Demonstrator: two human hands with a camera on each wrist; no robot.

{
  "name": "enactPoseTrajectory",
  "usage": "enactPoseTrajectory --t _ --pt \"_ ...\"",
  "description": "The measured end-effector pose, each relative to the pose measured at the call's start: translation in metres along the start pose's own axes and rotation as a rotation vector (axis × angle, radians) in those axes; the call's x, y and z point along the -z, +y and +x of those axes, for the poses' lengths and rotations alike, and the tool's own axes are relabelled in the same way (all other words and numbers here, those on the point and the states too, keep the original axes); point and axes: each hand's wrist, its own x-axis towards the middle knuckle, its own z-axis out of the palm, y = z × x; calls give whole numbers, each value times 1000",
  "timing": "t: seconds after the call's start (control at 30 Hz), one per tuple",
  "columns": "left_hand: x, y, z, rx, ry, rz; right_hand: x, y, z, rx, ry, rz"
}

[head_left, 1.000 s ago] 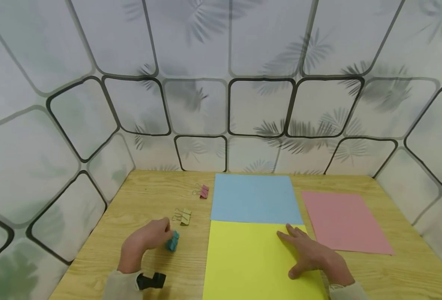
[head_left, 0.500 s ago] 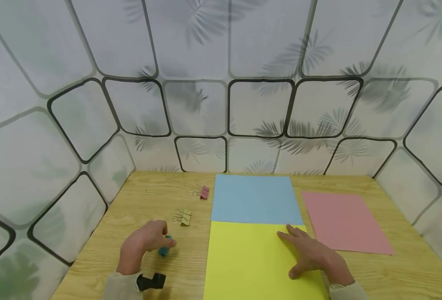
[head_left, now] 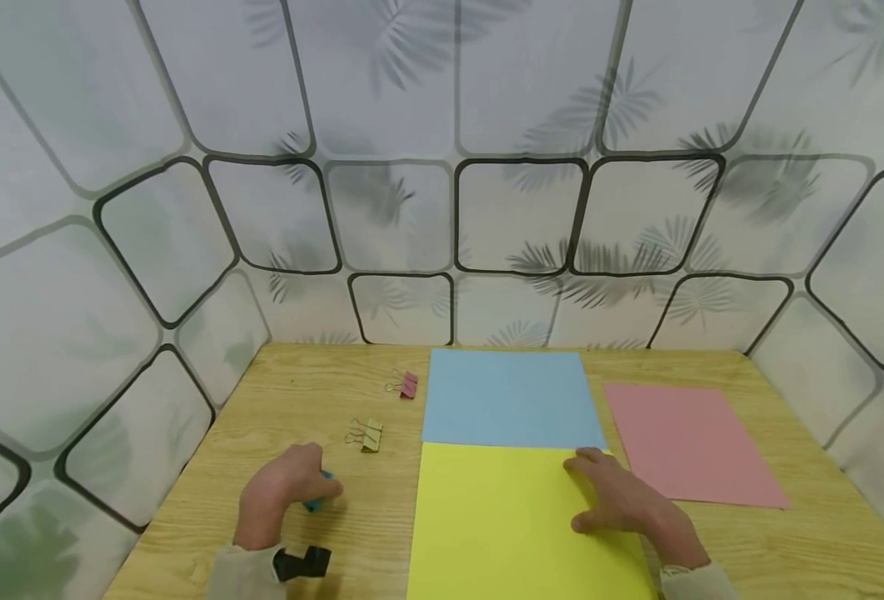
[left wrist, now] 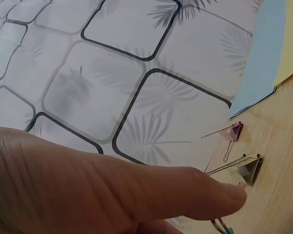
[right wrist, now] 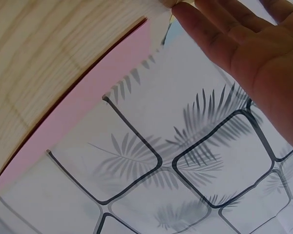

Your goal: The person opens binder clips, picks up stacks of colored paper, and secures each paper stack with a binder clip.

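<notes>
In the head view, my left hand (head_left: 282,490) is low over the table with its fingers curled round a teal binder clip (head_left: 314,504), which is mostly hidden by the thumb and fingers. The left wrist view shows the thumb (left wrist: 205,195) stretched across, with the clip's wire handle and a bit of teal below its tip. Beyond it lie a pale yellow binder clip (head_left: 367,435) and a pink binder clip (head_left: 408,385). My right hand (head_left: 625,504) rests on the upper right of a yellow sheet of paper (head_left: 509,525), fingers loosely bent.
A light blue sheet (head_left: 512,398) lies beyond the yellow one, their edges meeting or overlapping. To the right is a pink sheet (head_left: 696,446). Bare wooden table (head_left: 299,375) shows around the clips. A patterned curtain-like backdrop (head_left: 442,208) stands behind and at both sides.
The teal binder clip has moved left and slightly nearer, in against my left thumb and fingers. My right hand's fingers have bent and drawn together on the yellow sheet.
</notes>
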Motion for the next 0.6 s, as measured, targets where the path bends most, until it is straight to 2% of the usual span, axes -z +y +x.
enactPoseTrajectory --t 0.2,0.33,0.4,0.6 --pt "2 -1 -1 -39 25 -9 -2 2 0 9 52 -33" --pt "6 -1 -1 -59 -12 -64 -2 2 0 11 66 -46" --pt "8 0 -2 -71 -7 -109 -1 2 0 6 72 -46" --pt "11 -2 -1 -85 150 -232 -3 2 0 -23 97 -63"
